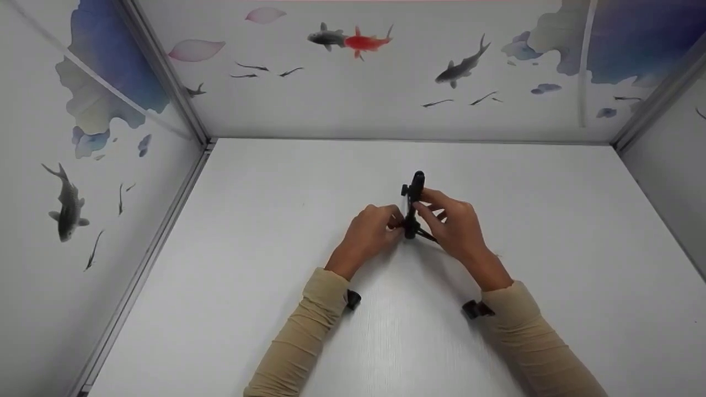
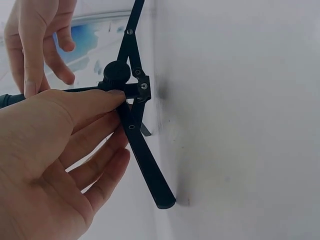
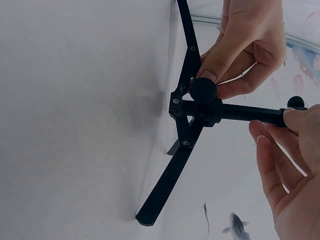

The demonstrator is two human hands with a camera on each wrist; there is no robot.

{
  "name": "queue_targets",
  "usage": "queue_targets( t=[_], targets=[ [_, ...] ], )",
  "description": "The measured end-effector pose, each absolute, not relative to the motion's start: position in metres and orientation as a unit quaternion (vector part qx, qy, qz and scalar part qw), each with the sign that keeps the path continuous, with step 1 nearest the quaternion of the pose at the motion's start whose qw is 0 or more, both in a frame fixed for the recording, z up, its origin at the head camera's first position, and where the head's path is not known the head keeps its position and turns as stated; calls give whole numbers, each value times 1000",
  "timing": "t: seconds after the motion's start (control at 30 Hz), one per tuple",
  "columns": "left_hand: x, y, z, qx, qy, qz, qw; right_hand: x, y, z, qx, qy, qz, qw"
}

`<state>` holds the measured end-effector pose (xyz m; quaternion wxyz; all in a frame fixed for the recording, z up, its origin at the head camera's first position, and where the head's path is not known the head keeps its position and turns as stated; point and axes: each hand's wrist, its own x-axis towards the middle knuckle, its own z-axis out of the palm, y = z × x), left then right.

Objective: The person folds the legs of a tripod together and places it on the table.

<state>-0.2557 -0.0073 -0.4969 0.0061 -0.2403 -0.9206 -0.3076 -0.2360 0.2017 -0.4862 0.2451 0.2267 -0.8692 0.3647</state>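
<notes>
A small black tripod [image 1: 410, 230] stands on the table with its legs spread and its post upright. My left hand [image 1: 370, 230] pinches the tripod low down, at the leg hub, its thumb close to a round black knob [image 2: 117, 73]. Higher up, my right hand [image 1: 459, 225] holds the post [image 3: 250, 112] between thumb and fingers. A smaller knob [image 3: 296, 103] juts from the post beside the right thumb. One flat leg [image 2: 150, 172] slants out to the table in the left wrist view. Part of the post's top end lies beyond both wrist views.
A white table [image 1: 248, 220] carries the tripod. White panels painted with fish border it at the back [image 1: 375, 110], left [image 1: 33, 220] and right [image 1: 673, 138]. Black wrist cameras sit at the left cuff [image 1: 353, 300] and right cuff [image 1: 474, 309].
</notes>
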Motion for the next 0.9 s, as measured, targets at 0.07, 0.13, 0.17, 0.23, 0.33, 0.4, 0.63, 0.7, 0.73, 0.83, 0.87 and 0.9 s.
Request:
queue_targets(
  t=[0.07,0.13,0.17,0.23,0.33,0.4,0.63,0.7,0.73,0.83,0.87,0.9],
  targets=[
    [-256,-7,-497,-243,-918,-315,6,-236,202,-486,227,-869,366,243],
    [-256,-7,-498,-249,-915,-318,9,-236,202,-485,225,-869,367,243],
    [-256,-7,-498,-252,-914,-318,12,-236,202,-485,225,-870,367,242],
    [-257,-7,-498,-259,-912,-319,17,-236,202,-485,223,-870,369,241],
    [-257,-8,-498,-264,-911,-316,23,-236,202,-484,223,-870,370,238],
    [-258,-8,-498,-264,-911,-317,23,-236,202,-485,223,-870,371,236],
    [-258,-8,-498,-262,-909,-323,21,-236,203,-484,226,-870,374,230],
    [-258,-8,-498,-262,-909,-323,22,-236,203,-484,227,-869,373,232],
    [-258,-8,-498,-263,-909,-322,23,-237,203,-484,227,-869,372,233],
    [-258,-8,-498,-265,-908,-323,26,-237,203,-484,228,-868,371,237],
    [-258,-8,-497,-266,-908,-324,27,-237,203,-484,228,-868,371,237],
    [-258,-8,-497,-268,-907,-325,28,-237,203,-484,228,-868,371,238]
  ],
)
